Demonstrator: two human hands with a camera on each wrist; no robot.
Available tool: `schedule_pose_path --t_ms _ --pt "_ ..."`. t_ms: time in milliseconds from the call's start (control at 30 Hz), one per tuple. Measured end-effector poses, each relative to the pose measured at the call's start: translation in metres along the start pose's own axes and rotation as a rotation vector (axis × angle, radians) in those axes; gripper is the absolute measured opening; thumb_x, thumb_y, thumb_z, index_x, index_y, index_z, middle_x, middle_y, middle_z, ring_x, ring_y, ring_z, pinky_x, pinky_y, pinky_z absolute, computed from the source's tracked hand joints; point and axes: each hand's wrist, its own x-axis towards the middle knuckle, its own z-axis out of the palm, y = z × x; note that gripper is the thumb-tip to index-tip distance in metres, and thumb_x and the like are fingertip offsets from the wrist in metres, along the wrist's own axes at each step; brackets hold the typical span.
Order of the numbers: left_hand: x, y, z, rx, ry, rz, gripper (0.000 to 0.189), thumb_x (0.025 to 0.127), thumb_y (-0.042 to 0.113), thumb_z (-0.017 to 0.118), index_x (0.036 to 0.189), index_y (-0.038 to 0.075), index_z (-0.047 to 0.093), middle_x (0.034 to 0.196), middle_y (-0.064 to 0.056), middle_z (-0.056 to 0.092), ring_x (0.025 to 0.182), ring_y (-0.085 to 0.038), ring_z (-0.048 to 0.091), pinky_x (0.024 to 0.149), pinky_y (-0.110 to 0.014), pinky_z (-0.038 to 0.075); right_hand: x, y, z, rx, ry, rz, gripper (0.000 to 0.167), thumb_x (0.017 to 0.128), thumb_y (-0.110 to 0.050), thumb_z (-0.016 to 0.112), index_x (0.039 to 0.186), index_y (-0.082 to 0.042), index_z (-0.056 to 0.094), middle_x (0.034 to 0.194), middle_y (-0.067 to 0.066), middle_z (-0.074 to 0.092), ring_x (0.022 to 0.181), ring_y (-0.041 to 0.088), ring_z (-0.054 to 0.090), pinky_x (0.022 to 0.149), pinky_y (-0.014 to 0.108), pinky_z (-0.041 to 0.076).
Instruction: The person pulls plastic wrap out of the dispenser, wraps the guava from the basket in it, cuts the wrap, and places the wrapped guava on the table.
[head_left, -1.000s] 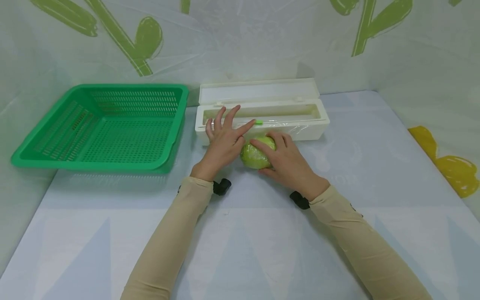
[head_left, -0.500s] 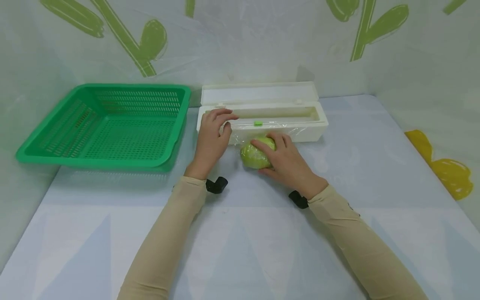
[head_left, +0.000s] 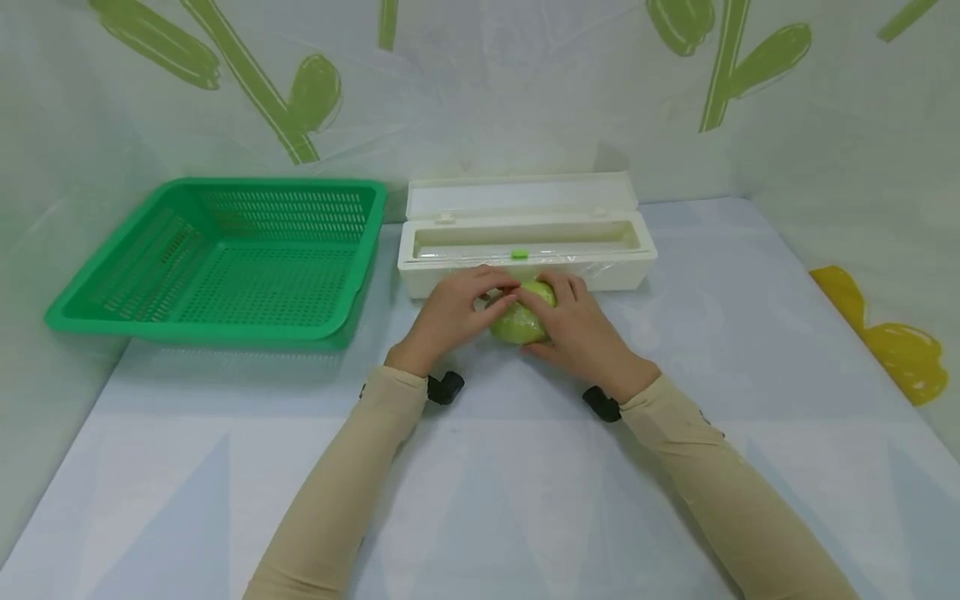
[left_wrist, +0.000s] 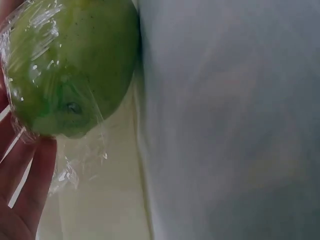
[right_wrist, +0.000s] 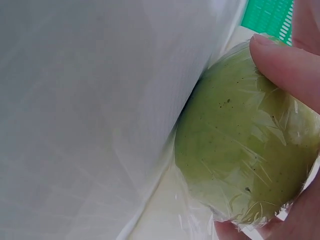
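Note:
A round green fruit (head_left: 517, 324) with small dark specks sits on the table right in front of the white wrap box. Clear plastic wrap (left_wrist: 42, 32) covers it, crinkled and with loose ends at its lower side in both wrist views. The right hand (head_left: 588, 333) grips the fruit from the right, its fingers curled round it. The left hand (head_left: 453, 312) is at the fruit's upper left, thumb and fingertips brought together on the wrap. In the left wrist view its fingers (left_wrist: 37, 175) reach the fruit's wrapped edge.
Behind the hands, the white wrap box (head_left: 420, 279) stands with its lid up, a green slider (head_left: 520, 254) on its front edge and film draped over its front. A green perforated basket (head_left: 202, 335) is at the left. A leaf-patterned sheet hangs behind.
The left hand was spread over the box, then drew back left with film near its fingers, and is now down at the fruit. The right hand keeps its grip on the fruit.

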Motion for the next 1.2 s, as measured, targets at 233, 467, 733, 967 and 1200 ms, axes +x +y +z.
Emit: schedule_pose_path --t_ms 233,467,733,967,1200 --pt "-0.005 -0.004 0.002 -0.08 -0.145 -0.078 0.053 0.078 0.041 0.065 0.122 0.014 0.055 0.123 0.003 0.051 0.111 -0.011 0.044 0.078 -0.024 0.043 -0.001 0.001 0.001 -0.004 0.008 -0.004 0.079 0.068 -0.037 0.076 0.135 -0.022 0.037 0.124 0.02 0.034 0.105 0.036 0.034 0.085 0.042 0.037" --pt "-0.005 -0.009 0.01 -0.138 -0.22 -0.09 0.065 0.074 0.043 0.069 0.127 0.013 0.047 0.124 0.003 0.048 0.115 -0.011 0.039 0.094 -0.029 0.032 -0.001 0.004 0.001 0.012 -0.014 -0.006 0.08 0.07 -0.042 0.073 0.137 -0.023 0.034 0.127 0.021 0.032 0.107 0.037 0.033 0.085 0.043 0.037" --pt "-0.003 -0.004 0.012 -0.05 -0.23 -0.12 0.071 0.073 0.049 0.067 0.131 0.016 0.043 0.13 0.002 0.042 0.12 -0.014 0.034 0.097 -0.031 0.03 0.001 0.005 -0.002 0.015 -0.042 0.012 0.087 0.071 -0.043 0.072 0.141 -0.02 0.025 0.127 0.02 0.033 0.108 0.037 0.033 0.086 0.042 0.037" --pt "-0.004 -0.003 0.012 0.016 -0.26 -0.119 0.073 0.076 0.053 0.061 0.138 0.024 0.035 0.133 0.002 0.038 0.121 -0.017 0.031 0.095 -0.034 0.033 0.0 0.016 -0.01 0.16 -0.086 0.054 0.084 0.074 -0.047 0.068 0.14 -0.015 0.027 0.133 0.011 0.03 0.114 0.031 0.031 0.089 0.041 0.037" --pt "-0.008 -0.005 0.012 -0.006 -0.276 -0.157 0.071 0.077 0.054 0.059 0.138 0.029 0.033 0.133 0.003 0.036 0.122 -0.016 0.028 0.094 -0.036 0.033 0.001 0.022 -0.014 0.309 -0.026 0.078 0.06 0.086 -0.045 0.053 0.135 -0.015 0.038 0.131 0.007 0.034 0.117 0.024 0.031 0.087 0.041 0.037"
